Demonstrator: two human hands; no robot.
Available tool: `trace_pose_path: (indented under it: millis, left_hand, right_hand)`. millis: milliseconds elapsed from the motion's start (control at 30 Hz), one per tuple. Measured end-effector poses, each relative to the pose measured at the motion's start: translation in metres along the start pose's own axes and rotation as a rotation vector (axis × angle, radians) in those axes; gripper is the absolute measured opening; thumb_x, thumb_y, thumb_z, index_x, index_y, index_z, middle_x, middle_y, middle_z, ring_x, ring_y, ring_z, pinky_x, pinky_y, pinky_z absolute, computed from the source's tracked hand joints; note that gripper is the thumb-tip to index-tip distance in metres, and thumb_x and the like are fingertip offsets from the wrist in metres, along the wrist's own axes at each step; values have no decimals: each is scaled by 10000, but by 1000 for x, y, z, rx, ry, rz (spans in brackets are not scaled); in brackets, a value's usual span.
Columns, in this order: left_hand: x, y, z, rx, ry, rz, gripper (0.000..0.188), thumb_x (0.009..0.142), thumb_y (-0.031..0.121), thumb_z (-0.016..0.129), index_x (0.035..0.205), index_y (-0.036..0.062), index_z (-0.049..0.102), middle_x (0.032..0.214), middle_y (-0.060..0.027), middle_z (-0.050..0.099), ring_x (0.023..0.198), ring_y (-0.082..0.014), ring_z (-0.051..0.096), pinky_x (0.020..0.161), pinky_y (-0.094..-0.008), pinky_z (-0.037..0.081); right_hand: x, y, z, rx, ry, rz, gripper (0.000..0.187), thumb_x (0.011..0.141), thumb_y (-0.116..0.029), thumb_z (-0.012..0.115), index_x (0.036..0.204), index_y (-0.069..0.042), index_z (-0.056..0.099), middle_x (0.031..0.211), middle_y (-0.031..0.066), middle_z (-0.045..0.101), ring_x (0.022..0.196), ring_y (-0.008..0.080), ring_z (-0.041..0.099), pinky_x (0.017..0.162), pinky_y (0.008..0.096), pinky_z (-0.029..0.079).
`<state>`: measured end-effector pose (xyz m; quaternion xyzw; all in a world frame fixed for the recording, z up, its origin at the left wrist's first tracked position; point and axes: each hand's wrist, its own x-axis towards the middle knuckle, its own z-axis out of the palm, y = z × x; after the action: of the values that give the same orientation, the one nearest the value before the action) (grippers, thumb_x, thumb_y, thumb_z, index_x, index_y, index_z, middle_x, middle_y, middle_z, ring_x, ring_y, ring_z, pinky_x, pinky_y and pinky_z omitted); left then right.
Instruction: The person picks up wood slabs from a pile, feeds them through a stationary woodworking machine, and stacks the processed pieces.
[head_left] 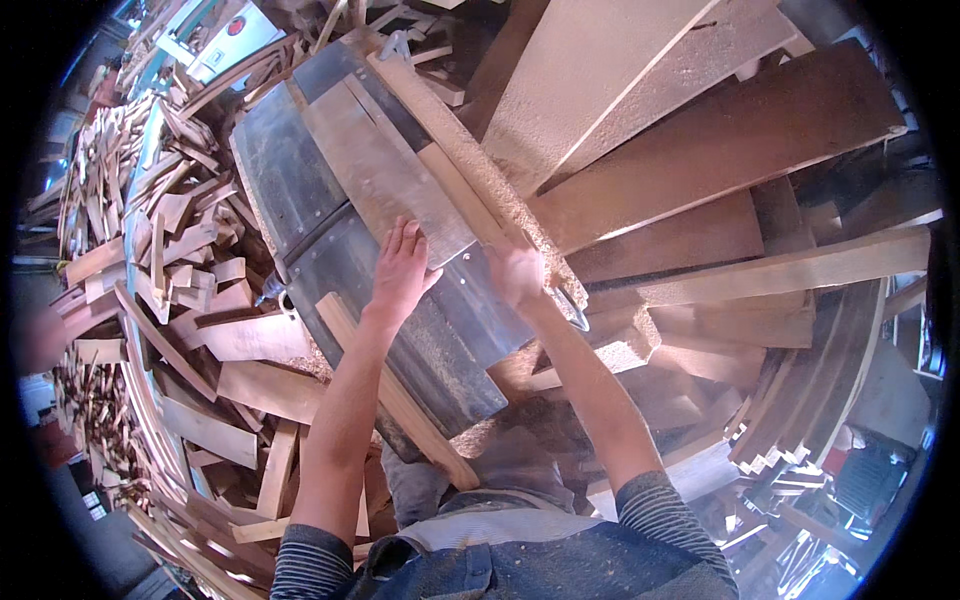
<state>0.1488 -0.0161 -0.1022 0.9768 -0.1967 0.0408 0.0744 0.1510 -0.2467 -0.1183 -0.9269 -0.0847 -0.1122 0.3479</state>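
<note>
A wide, flat wooden board (375, 165) lies on the grey metal plates of a work table (300, 185). My left hand (400, 272) rests at the near end of this board, fingers stretched out and thumb apart. Alongside the board's right edge runs a narrow wooden strip (458, 190), next to a sawdust-covered wooden fence (450, 125). My right hand (517, 274) is at the near end of the strip, against the fence; motion blurs its fingers, so their grip is unclear. Metal clamps (395, 45) sit at the fence's ends.
Loose wood offcuts (190, 240) heap up on the left. Long wide planks (700, 160) lean and overlap on the right, near a stack of curved boards (815, 370). A wooden bar (400, 400) runs along the table's near left side. Sawdust covers many surfaces.
</note>
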Motion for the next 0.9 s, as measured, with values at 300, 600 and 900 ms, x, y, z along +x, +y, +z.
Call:
trace_pose_path:
  millis: [300, 600, 900]
  left_hand:
    - [4, -2, -12, 34, -2, 6, 624, 753, 296, 844, 1215, -29, 580, 1415, -195, 480, 1418, -433, 410, 1163, -499, 381]
    - [13, -11, -15, 41, 36, -1, 640, 683, 307, 883, 1162, -20, 610, 1376, -166, 503, 1392, -377, 443, 1159, -458, 392]
    - [23, -34, -4, 73, 111, 7, 699, 645, 341, 889, 1180, -25, 629, 1341, -151, 522, 1380, -346, 451, 1177, -449, 364]
  right_hand:
    - [26, 11, 14, -100, -103, -221, 84, 821, -159, 715, 883, -108, 688, 969, 93, 680, 904, 306, 690, 685, 420, 582]
    - [44, 15, 23, -61, -15, -348, 51, 825, -136, 686, 864, -106, 673, 926, 89, 677, 857, 304, 688, 650, 421, 573]
    - [63, 7, 35, -65, -23, -349, 77, 810, -123, 745, 875, -112, 704, 876, 72, 669, 807, 305, 675, 654, 420, 558]
